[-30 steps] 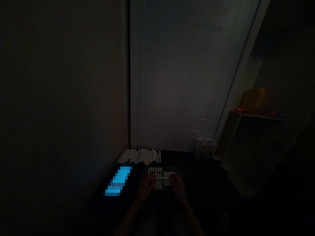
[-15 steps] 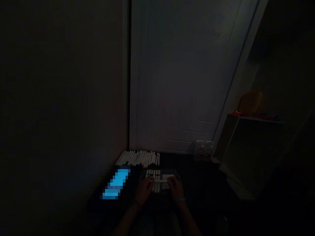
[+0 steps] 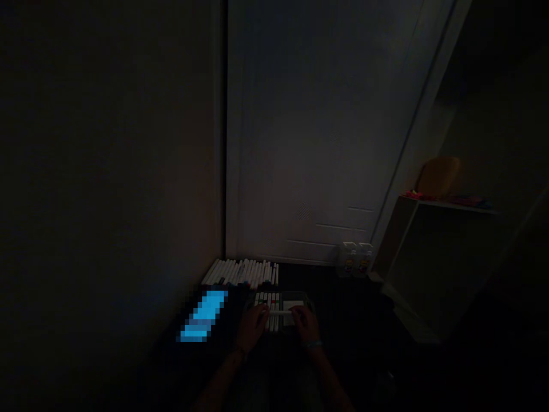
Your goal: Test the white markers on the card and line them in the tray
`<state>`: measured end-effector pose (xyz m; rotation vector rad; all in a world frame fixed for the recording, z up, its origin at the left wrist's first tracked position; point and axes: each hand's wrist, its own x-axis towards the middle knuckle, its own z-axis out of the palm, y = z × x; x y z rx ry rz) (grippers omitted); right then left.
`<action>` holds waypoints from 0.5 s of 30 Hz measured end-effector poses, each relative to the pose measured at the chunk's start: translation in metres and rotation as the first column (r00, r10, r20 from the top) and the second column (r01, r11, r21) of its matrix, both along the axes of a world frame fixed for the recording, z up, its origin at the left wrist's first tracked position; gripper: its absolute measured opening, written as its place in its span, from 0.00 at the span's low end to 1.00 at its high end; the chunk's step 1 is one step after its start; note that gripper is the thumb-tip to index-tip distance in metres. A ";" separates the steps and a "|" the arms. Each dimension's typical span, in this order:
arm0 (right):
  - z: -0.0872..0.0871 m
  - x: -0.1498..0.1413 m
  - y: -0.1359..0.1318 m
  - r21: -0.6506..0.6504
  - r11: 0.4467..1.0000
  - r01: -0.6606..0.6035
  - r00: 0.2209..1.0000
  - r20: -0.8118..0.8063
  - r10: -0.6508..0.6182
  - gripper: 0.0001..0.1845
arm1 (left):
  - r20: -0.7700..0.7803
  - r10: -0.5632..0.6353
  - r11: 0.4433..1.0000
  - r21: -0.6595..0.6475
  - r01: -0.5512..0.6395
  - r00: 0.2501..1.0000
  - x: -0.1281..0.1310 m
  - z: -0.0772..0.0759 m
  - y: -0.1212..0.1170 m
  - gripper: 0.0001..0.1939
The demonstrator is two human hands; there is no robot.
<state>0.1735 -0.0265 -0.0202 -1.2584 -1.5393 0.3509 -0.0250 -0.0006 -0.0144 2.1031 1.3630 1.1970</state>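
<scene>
A white marker [image 3: 281,313] lies crosswise between my two hands. My left hand [image 3: 254,325] is closed on its left end, and my right hand [image 3: 306,324] pinches the right end. Under the marker sits a clear case [image 3: 309,302] with compartments. Several white markers [image 3: 268,299] with coloured bands stand side by side in its left compartment, partly covered by my left hand. A pale card or pad [image 3: 293,305] is in the right compartment; my right hand covers part of it.
A long row of white markers [image 3: 242,272] lies along the back left of the dark table [image 3: 355,320]. A bright blue pixelated screen [image 3: 203,316] is at left. Two clear packages [image 3: 355,258] stand by the door [image 3: 313,114]. At right is a shelf [image 3: 450,205].
The view has tilted slightly, so the table appears a little higher. Both hands keep hold of the marker in nearly the same place over the case.
</scene>
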 end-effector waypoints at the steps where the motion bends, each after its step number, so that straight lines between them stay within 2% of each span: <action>1: 0.002 0.000 -0.001 -0.002 1.000 -0.001 1.000 0.000 0.001 0.16 | -0.005 -0.007 1.000 0.003 0.007 1.000 0.000 0.000 0.000 0.15; 7: 0.012 -0.002 -0.008 0.008 1.000 0.004 1.000 -0.003 -0.004 0.16 | -0.015 -0.028 1.000 0.002 0.028 1.000 -0.001 0.002 -0.002 0.15; 15: 0.010 -0.002 -0.005 0.017 1.000 0.003 1.000 -0.020 -0.003 0.16 | -0.022 -0.034 0.999 -0.018 0.034 0.999 0.000 0.008 -0.005 0.15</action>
